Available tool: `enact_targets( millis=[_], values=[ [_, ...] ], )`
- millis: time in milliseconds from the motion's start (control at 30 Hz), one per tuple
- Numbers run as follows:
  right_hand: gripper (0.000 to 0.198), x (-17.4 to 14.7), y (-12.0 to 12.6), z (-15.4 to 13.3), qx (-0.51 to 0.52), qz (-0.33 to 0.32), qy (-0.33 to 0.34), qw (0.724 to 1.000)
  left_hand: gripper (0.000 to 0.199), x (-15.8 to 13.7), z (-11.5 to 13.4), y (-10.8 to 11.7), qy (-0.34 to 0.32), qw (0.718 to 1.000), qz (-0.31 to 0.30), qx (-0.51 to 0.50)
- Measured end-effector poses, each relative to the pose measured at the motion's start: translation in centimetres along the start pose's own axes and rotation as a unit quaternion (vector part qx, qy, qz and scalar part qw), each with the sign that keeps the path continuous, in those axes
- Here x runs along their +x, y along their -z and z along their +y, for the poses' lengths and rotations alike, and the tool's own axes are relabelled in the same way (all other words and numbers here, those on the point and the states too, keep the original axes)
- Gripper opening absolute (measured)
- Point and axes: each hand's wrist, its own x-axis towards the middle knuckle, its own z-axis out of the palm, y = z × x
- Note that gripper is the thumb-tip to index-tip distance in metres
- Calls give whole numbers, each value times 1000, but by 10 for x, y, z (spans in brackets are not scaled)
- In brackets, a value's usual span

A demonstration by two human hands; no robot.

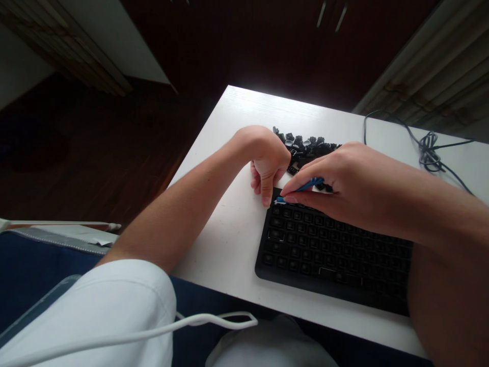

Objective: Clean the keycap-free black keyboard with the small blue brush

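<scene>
A black keyboard [301,283] with its keycaps off lies on the white table, bare switches showing in rows. My left hand [267,158] bends sharply at the wrist over its far left corner, fingers curled and thumb pressed to the corner's edge. Between the thumb and fingers of my right hand [344,178] is a blue toothbrush [311,183]. Its white-bristled head touches the top row of switches near that same corner. My right hand and forearm cover the far right part of the keyboard. Loose black keycaps [305,145] lie heaped just beyond both hands.
A coiled black cable [430,150] lies at the right rear of the white table [217,224]. A white cord [198,320] runs across my lap, below the table's front edge. Dark cabinet doors [267,46] stand behind, with curtains [431,76] at the right.
</scene>
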Motion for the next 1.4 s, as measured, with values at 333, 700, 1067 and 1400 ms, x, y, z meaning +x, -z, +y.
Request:
enact_targets(
  millis=[333,700,1067,1400],
  values=[
    [20,0,-1,3,-16,1,-7,1000,63,3,0,1,9,1000,-9,21],
    [19,3,-4,2,-1,-15,-1,1000,59,5,-2,3,-2,999,-20,26],
    [19,5,-8,0,21,-23,-11,999,52,2,0,2,1,1000,-6,31],
    [21,4,-10,1,15,-28,-43,999,52,5,-2,2,2,1000,-15,27]
  ],
)
